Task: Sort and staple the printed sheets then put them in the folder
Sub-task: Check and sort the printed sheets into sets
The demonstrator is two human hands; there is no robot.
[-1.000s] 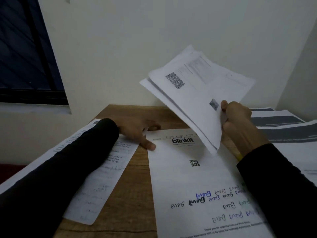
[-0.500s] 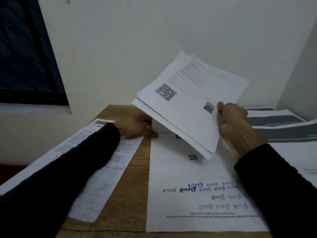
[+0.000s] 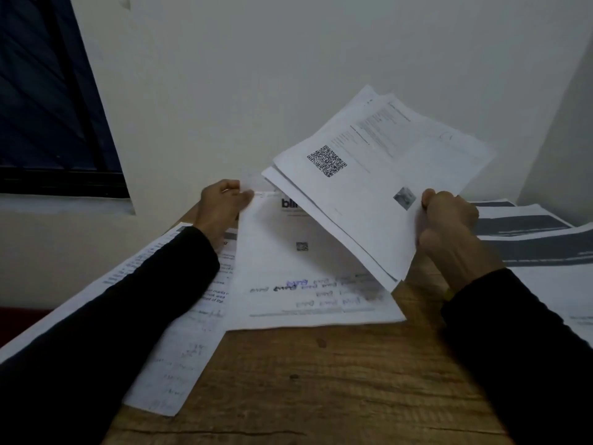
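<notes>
The right hand [image 3: 449, 226] grips a fanned sheaf of printed sheets [image 3: 378, 184] by its near right edge, thumb on top and fingers curled beneath, holding it tilted in the air above the tabletop [image 3: 321, 380]; the top page carries a QR code [image 3: 326, 161] and a small grey picture just beside the thumb. The left hand [image 3: 221, 203] pinches the far left corner of a single printed sheet [image 3: 305, 284] between thumb and curled fingers, so that this corner is raised while the near edge lies on the wood. That sheet shows bold black letters partly hidden by the sheaf, a small code at its middle, and lines of handwriting in dark and blue ink. Both forearms wear black sleeves. Under the left sleeve lies a long form sheet [image 3: 179, 364] with printed text and faint pencil marks, its near corner reaching toward the tabletop's front edge and its left part running out over the side. At the right, behind the right hand, rests a pile of pages with dark grey bands [image 3: 529, 232], overlapping one another. The tabletop is brown wood with a plain grain, set into a corner of pale walls [image 3: 288, 75]; a dark window [image 3: 48, 107] with a black frame fills the upper left. The light is dim, and no folder or stapler can be made out.
</notes>
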